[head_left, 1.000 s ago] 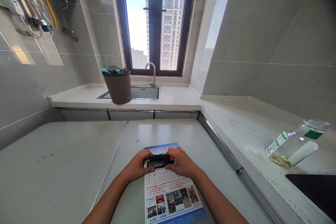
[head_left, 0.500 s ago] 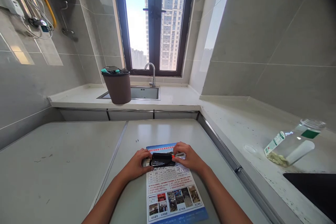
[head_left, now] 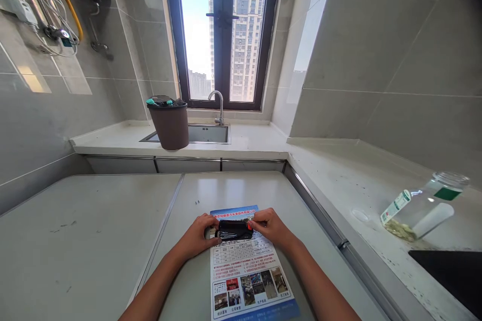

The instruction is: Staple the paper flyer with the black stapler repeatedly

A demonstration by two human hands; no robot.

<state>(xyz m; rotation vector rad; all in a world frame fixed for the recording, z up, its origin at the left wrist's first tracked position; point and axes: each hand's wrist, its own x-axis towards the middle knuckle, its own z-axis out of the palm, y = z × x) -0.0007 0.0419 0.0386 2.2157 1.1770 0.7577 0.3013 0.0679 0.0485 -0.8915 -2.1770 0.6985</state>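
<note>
A small black glossy oblong object [head_left: 235, 230] lies across the upper part of a printed flyer [head_left: 246, 263]; its exact kind I cannot make out. My left hand [head_left: 201, 234] holds the object's left end between thumb and curled fingers. At the right end, the thumb and fingers of my right hand [head_left: 270, 225] are pinched at a small orange-red part [head_left: 249, 226]. Both hands rest low over the paper. The flyer has a blue top and bottom, red and black text, and a row of photos.
The flyer lies on a pale panelled surface [head_left: 113, 225]. Beyond it, a brown bin [head_left: 170, 128] stands at the steel sink [head_left: 209, 134] under a window. To the right, a clear jar [head_left: 429, 205] and a black flat thing [head_left: 452, 271] sit on the white counter.
My right hand has moved slightly down, and its raised fingers have drawn in closer at the orange-red end. My left hand keeps its hold, and the black object stays in place.
</note>
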